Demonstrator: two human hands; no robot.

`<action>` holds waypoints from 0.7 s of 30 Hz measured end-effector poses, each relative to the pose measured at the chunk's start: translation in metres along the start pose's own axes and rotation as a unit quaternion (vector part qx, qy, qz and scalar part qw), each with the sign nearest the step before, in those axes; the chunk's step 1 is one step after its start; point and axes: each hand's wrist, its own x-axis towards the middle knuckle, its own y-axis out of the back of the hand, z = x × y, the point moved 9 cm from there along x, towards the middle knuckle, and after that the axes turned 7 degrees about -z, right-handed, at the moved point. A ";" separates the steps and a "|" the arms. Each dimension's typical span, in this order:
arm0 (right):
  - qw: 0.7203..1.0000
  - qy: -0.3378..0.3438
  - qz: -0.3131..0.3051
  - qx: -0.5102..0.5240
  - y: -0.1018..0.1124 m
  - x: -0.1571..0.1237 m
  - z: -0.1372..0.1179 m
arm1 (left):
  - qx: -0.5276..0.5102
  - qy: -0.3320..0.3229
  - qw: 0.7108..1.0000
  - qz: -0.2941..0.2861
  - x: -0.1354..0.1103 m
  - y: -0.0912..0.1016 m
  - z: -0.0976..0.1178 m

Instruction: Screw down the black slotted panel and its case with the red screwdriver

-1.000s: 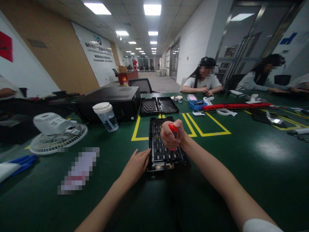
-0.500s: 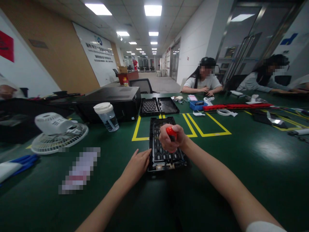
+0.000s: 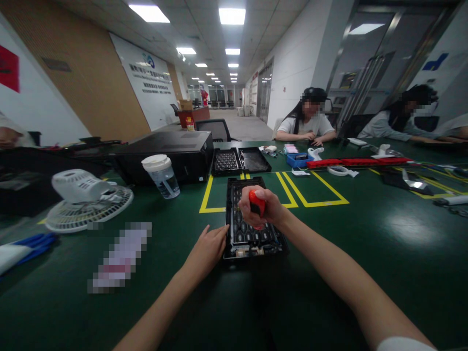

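A black tray-like part (image 3: 252,236) with a honeycomb grid lies on the green table in front of me. My right hand (image 3: 260,207) is closed in a fist round a red-handled screwdriver (image 3: 256,203), held upright over the part's middle. My left hand (image 3: 208,248) rests flat against the part's left edge, fingers stretched out, holding nothing.
Two more black trays (image 3: 241,161) sit further back, beside a black box (image 3: 171,151). A lidded cup (image 3: 161,175) and a white fan (image 3: 87,200) stand at the left. Yellow tape lines (image 3: 310,192) mark the table. Two people sit across at the right, with red strips (image 3: 351,161) before them.
My right hand has shifted slightly left and turned a little on the screwdriver. My left hand stays against the part.
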 end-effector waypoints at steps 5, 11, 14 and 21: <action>0.999 0.025 0.026 -0.018 0.002 -0.001 -0.005 | -0.001 0.000 1.000 -0.005 0.000 0.000 0.000; 0.993 0.053 0.089 -0.050 0.014 -0.005 -0.013 | 0.002 0.000 1.000 -0.005 0.000 -0.001 0.000; 0.990 0.073 0.104 -0.058 0.014 -0.007 -0.017 | 0.003 0.002 1.000 -0.007 0.000 -0.001 0.001; 0.979 0.081 0.157 -0.105 0.013 -0.013 -0.017 | 0.002 0.003 1.000 -0.010 0.001 -0.003 0.000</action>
